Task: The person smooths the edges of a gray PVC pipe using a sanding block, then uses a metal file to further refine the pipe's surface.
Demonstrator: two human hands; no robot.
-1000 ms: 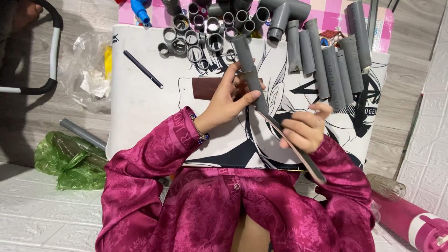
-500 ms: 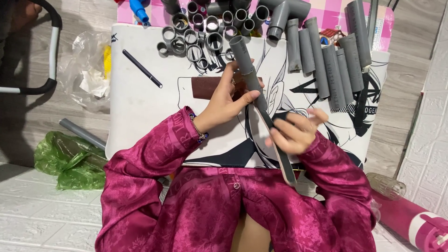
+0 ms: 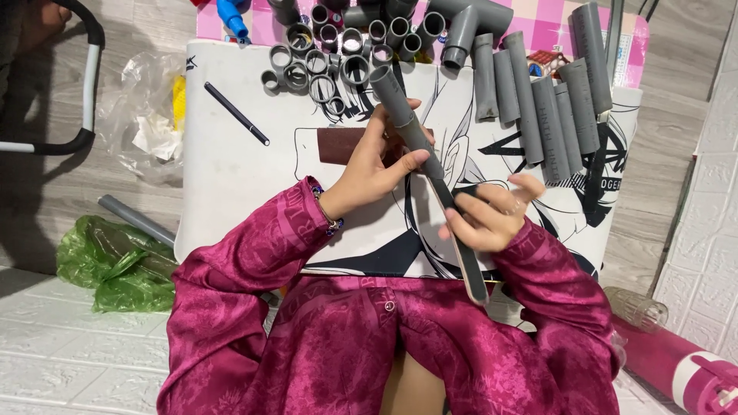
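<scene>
Head view. Left hand (image 3: 374, 170) curls its fingers around a grey pipe (image 3: 405, 119), held tilted above the white board (image 3: 231, 177), open end far. Right hand (image 3: 492, 215) grips a long flat file (image 3: 460, 238), fingers closed around it, its tip touching the pipe. Far: fittings (image 3: 323, 61); far right: cut pipes (image 3: 538, 100).

The scene is lit brightly and evenly, with only soft shadows cast beside the chair frame (image 3: 65, 142) at the left. Slight blur is seen on the right hand (image 3: 492, 219), and straight lines are bent at the edges.
</scene>
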